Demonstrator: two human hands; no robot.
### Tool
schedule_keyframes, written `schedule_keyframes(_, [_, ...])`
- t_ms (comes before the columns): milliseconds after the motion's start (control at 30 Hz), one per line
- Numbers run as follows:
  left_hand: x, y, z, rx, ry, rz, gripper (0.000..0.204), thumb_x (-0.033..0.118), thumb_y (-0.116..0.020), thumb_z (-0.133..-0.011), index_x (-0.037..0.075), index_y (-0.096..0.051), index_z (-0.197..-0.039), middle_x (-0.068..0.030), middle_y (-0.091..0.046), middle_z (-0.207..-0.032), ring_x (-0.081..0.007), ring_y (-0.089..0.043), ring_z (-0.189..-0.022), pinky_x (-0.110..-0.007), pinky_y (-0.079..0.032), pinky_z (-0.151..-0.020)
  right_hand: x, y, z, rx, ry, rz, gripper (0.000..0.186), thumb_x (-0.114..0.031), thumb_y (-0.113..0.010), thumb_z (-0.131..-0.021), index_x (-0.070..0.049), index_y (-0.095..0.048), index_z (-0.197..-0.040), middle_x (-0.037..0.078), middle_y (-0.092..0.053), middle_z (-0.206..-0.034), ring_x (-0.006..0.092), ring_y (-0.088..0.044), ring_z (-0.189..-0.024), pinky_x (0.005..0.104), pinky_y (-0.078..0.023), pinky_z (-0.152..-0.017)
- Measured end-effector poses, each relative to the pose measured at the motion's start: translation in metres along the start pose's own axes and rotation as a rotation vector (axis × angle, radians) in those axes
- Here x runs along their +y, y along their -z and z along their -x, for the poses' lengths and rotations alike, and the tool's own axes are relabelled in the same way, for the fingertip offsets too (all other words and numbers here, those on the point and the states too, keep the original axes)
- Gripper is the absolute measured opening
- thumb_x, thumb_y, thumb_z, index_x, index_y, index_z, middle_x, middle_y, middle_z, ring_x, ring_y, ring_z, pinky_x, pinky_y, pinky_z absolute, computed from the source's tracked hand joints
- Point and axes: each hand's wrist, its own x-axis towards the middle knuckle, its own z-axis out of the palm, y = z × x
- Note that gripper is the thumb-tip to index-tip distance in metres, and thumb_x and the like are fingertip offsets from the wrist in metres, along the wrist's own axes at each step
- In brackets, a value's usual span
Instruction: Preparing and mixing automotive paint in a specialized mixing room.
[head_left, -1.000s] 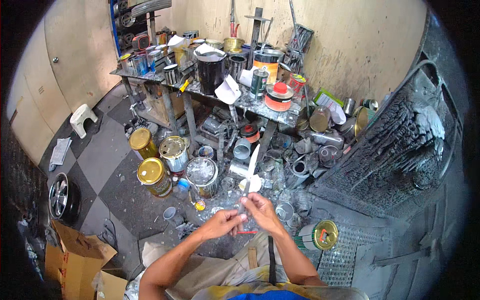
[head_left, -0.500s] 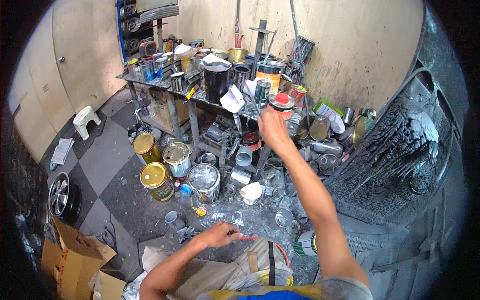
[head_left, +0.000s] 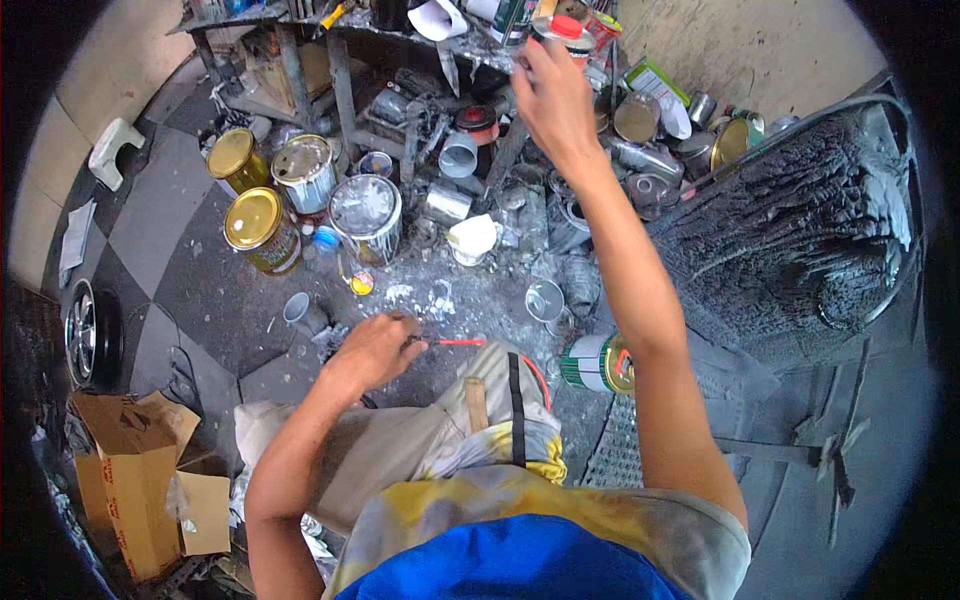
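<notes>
Holding right hand (head_left: 557,100) by red-capped tin (head_left: 571,37), likely outstretched to span to worktop (head_left: 488,53). Holding left hand (head_left: 376,351) by thin red line (head_left: 462,342) — bending fingers, can't tell around what.

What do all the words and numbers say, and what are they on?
Cardboard box: reddish print runs along its side; I won't copy printed words out.
Nearer gold-lidded tin: print on its front, too small and blurred to read.
Green-and-white tin, lying on its side: no words I can make out.
Red-capped tin, by the right hand: no readable words either.
I can't make out any numbers.
</notes>
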Motion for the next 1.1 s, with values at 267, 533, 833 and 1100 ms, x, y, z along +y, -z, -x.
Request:
schedule_keyframes(267, [-0.016,-0.016,-0.002,-0.260,0.111,-0.119,0.038,0.037,-0.065,-0.097,0.000,-0.069,-0.107,-0.0240,-0.071,-0.106,-0.0441,-0.067,-0.104,-0.053,-0.053,-0.091,0.065,0.053,0.324,-0.780,-0.597,0.183,0.057,-0.029,-0.082,-0.081,-0.006,-0.056,-0.127,0.029,-0.057,-0.121,0.0487,-0.059,-0.111,0.0537,-0.052,-0.090])
schedule_keyframes(533, [-0.011,-0.018,0.000,-0.339,0.135,-0.093,0.045,0.044,-0.062,-0.098,0.005,-0.070,-0.118,-0.0235,-0.072,-0.108,-0.0428,-0.067,-0.106,-0.052,-0.053,-0.094,0.045,-0.003,0.435,-0.808,-1.047,0.136,0.133,-0.046,-0.097,-0.057,-0.007,-0.021,-0.159,0.032,-0.027,-0.152,0.0556,-0.036,-0.138,0.0572,-0.040,-0.112])
schedule_keyframes(833, [-0.018,-0.030,-0.001,-0.362,0.162,-0.110,0.050,0.050,-0.059,-0.099,0.007,-0.068,-0.123,-0.0211,-0.070,-0.117,-0.0414,-0.064,-0.114,-0.051,-0.050,-0.099,0.057,-0.018,0.446,-0.861,-1.099,0.187,0.122,-0.035,-0.097,-0.057,-0.005,-0.027,-0.152,0.028,-0.036,-0.143,0.0522,-0.041,-0.133,0.0551,-0.044,-0.109])
schedule_keyframes(1100, [-0.012,-0.030,0.001,-0.395,0.157,-0.112,0.049,0.046,-0.062,-0.099,0.007,-0.066,-0.128,-0.0210,-0.070,-0.117,-0.0409,-0.066,-0.111,-0.051,-0.052,-0.096,0.024,-0.054,0.378,-0.826,-0.706,0.056,0.106,-0.031,-0.095,-0.056,-0.008,-0.040,-0.144,0.024,-0.044,-0.134,0.0483,-0.048,-0.125,0.0548,-0.047,-0.103])
